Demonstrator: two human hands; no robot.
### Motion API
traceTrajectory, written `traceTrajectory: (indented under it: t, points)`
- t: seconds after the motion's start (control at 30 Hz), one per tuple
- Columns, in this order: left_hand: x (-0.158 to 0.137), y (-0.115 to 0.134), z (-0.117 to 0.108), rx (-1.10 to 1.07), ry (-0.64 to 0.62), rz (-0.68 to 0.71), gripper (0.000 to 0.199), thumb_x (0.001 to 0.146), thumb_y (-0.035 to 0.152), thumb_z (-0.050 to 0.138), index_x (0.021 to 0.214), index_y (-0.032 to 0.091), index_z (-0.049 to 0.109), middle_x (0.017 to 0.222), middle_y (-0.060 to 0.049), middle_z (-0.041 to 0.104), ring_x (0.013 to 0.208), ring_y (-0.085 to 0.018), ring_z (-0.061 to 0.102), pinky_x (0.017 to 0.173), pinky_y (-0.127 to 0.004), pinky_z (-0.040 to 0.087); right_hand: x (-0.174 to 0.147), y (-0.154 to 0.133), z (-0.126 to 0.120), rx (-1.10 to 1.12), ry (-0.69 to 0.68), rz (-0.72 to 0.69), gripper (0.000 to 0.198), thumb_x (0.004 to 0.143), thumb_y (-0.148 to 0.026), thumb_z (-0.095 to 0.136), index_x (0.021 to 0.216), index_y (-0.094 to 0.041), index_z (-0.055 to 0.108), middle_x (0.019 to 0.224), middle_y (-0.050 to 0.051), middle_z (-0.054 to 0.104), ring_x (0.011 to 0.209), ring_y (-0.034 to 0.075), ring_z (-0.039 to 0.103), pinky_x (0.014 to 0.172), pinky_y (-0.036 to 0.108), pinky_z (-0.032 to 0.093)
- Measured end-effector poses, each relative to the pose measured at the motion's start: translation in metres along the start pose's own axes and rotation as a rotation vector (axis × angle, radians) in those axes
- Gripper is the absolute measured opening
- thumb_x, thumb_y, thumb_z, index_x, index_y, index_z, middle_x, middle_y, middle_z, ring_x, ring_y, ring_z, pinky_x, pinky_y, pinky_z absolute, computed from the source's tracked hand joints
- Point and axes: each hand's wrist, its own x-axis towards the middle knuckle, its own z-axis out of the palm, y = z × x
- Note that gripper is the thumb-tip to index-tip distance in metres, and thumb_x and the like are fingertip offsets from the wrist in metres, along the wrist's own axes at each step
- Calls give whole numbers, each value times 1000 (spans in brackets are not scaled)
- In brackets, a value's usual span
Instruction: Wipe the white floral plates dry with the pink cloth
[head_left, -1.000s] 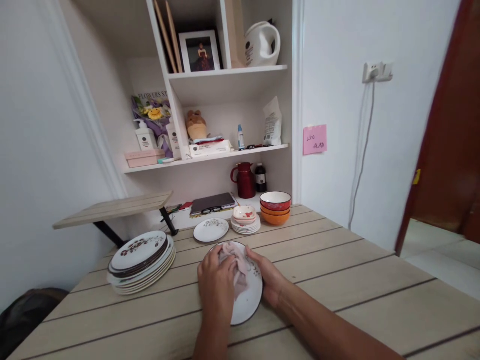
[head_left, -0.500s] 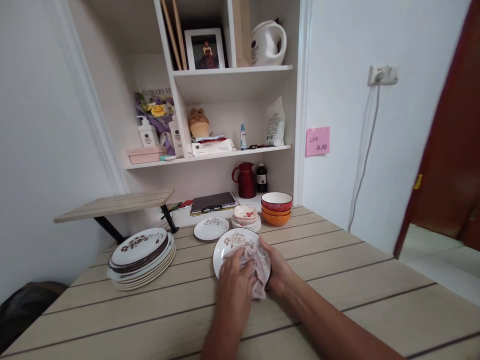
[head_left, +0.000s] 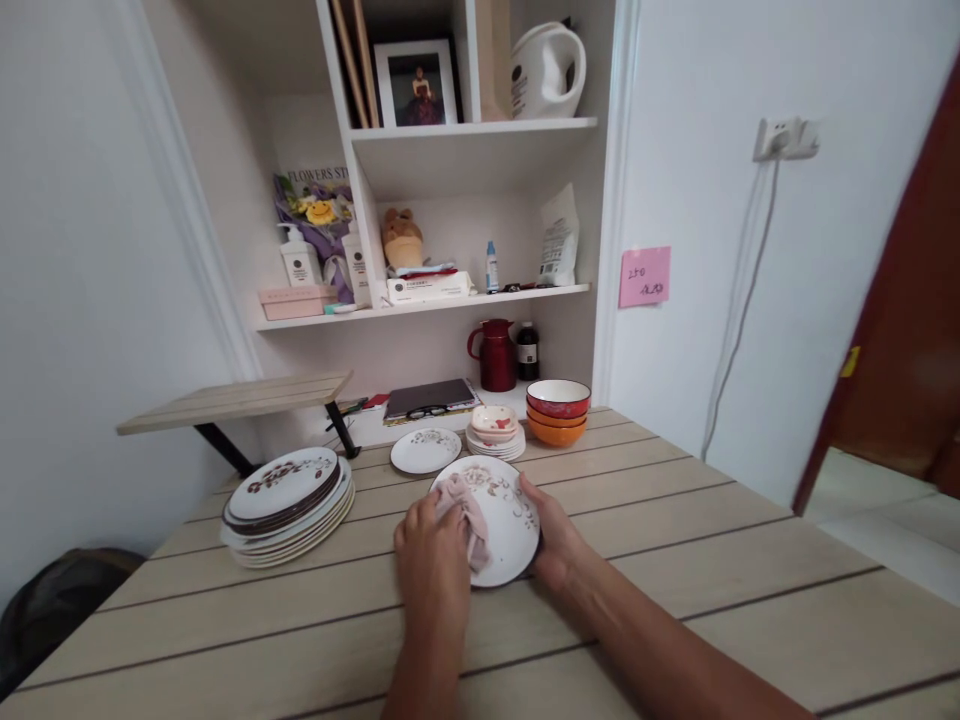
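A white plate (head_left: 510, 530) with a brown flower pattern and dark rim is tilted toward me above the table. My right hand (head_left: 559, 535) grips its right edge, thumb on the face and fingers behind. My left hand (head_left: 435, 545) is closed on a pale pink cloth (head_left: 466, 515), which is pressed against the plate's left part. Behind it, a similar flowered plate (head_left: 426, 451) lies flat on the table. Next to that, small red-and-white dishes (head_left: 495, 421) sit on a stack of small white plates (head_left: 496, 447).
A stack of plates (head_left: 289, 510) stands at the left, near a raised wooden shelf (head_left: 232, 400) on black legs. Several nested bowls (head_left: 557, 412) stand at the table's back right. Behind are a red jug (head_left: 496, 357), a dark laptop (head_left: 427, 398) and glasses (head_left: 427, 411).
My left hand has slid the cloth from the middle of the plate to its left side. My right hand keeps its hold on the right edge. The camera view has shifted slightly.
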Motion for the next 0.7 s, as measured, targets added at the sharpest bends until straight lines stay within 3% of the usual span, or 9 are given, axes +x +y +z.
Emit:
traceTrajectory:
  t: [0.1,0.2,0.27,0.37,0.53,0.7]
  points:
    - [-6,17,7,-107,-106,147,26,85,15,56,102,26,72,119,-8,63,108,-26,57,92,-42,47,4,-10,-7,31,-25,-48,44,89,-46,47,109,-10,63,88,12,76,82,25,71,90,41,49]
    - [-9,26,13,-247,-135,286,31,83,11,57,105,28,71,125,-6,61,113,-23,56,94,-38,47,5,-12,-10,-7,-71,33,51,85,-55,50,101,-8,65,89,15,75,84,27,71,89,42,50]
    - [-7,23,15,-302,-115,305,34,81,8,57,105,28,71,126,-6,60,117,-23,54,98,-39,45,3,-6,-8,-37,-104,78,53,83,-57,53,99,-8,65,89,15,75,86,27,71,89,41,50]
    - [-1,10,13,-292,-44,228,35,81,7,58,104,29,71,126,-5,60,119,-23,52,101,-42,42,0,8,-1,-62,-159,72,47,85,-50,55,104,-9,65,89,13,75,87,24,71,90,38,49]
    - [5,-10,3,-96,127,-14,28,85,15,57,104,30,71,124,-6,61,116,-25,52,98,-47,40,-3,18,5,-101,-111,35,45,86,-44,57,112,-9,64,92,11,76,85,24,71,92,39,49]
    - [0,-3,-3,13,85,-63,24,85,19,57,103,27,72,121,-9,61,112,-29,52,92,-48,43,1,7,-1,-49,-26,14,46,87,-47,51,115,-12,62,94,11,76,83,25,71,91,43,49]
